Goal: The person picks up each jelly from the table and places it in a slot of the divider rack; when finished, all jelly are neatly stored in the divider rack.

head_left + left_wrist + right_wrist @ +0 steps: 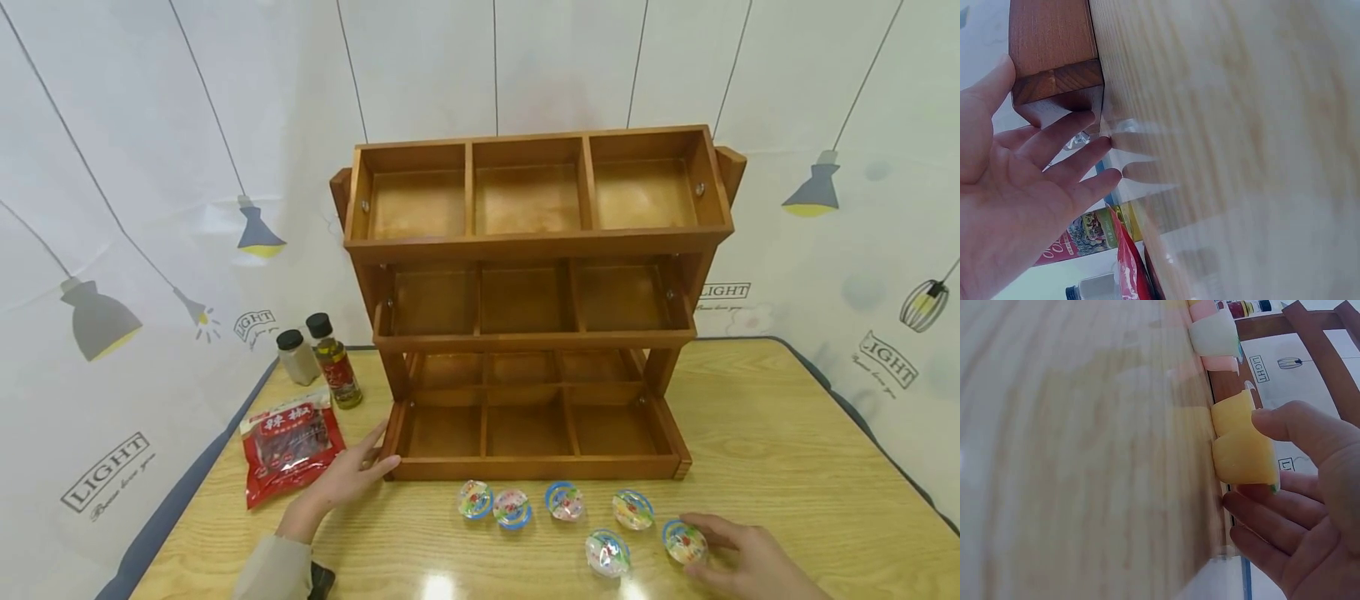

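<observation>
The step in hand seems to be the handling of 1 jelly cup (685, 542), which stands on the table (772, 417) in front of the wooden rack (536, 245), at the right end of a loose group with 5 other cups (633, 509). The right hand (738, 554) has its thumb and fingers bent around this cup; how firmly they press, I cannot tell. The left hand (352, 473), well apart from it, has spread fingers and touches the lower left corner of the rack — perhaps for steadying. If the cup is to be lifted, the next move calls for an even pinch and a straight rise — without knocking the neighbouring cups.
</observation>
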Tool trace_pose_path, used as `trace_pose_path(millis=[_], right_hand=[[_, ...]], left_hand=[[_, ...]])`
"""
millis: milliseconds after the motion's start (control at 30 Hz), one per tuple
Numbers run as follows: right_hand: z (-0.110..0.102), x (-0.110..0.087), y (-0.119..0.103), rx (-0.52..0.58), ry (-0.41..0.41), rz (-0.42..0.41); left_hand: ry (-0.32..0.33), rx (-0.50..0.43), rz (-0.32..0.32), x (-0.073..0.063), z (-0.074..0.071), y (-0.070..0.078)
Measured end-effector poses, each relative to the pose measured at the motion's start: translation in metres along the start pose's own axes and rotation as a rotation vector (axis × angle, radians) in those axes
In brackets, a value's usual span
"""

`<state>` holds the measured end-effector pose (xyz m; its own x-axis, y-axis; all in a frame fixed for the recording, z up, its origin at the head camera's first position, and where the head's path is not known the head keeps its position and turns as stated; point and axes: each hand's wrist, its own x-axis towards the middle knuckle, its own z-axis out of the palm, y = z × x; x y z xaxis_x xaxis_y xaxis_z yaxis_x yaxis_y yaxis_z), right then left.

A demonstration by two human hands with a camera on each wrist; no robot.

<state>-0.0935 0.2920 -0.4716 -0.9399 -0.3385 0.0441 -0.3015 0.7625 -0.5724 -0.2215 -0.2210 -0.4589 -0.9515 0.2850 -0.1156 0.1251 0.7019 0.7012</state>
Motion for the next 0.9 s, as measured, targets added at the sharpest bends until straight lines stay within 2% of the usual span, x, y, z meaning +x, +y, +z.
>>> trace_pose_path(millis=[167,333,433,567,733,833,900], right_hand=[[0.000,0.001,-0.003,-0.015,0.006,0.030],[-0.003,0.003,-0.004,0.046,-0.012,0.070],[-0.006,0.005,-0.004,0.038,0.028,0.059],[-0.015,0.008,-0.005,0.016,0.138,0.031],[-0.032,0.024,-0.014,0.017,0.246,-0.039],[-0.044,0.039,-0.023,0.027,0.256,-0.057],[-0.051,0.051,-0.029,0.057,0.230,-0.056]], left_hand=[[-0.004,-0.006,0.005,0.000,0.000,0.000],[0.000,-0.010,0.009,-0.001,0.000,-0.001],[0.005,-0.013,0.009,0.000,0.000,0.000],[0.006,-0.021,0.007,0.000,0.000,0.000],[0.010,-0.021,0.002,0.000,0.001,0.001],[0.014,-0.023,0.001,-0.001,0.001,0.001],[0.020,-0.025,0.005,0.000,0.001,0.001]])
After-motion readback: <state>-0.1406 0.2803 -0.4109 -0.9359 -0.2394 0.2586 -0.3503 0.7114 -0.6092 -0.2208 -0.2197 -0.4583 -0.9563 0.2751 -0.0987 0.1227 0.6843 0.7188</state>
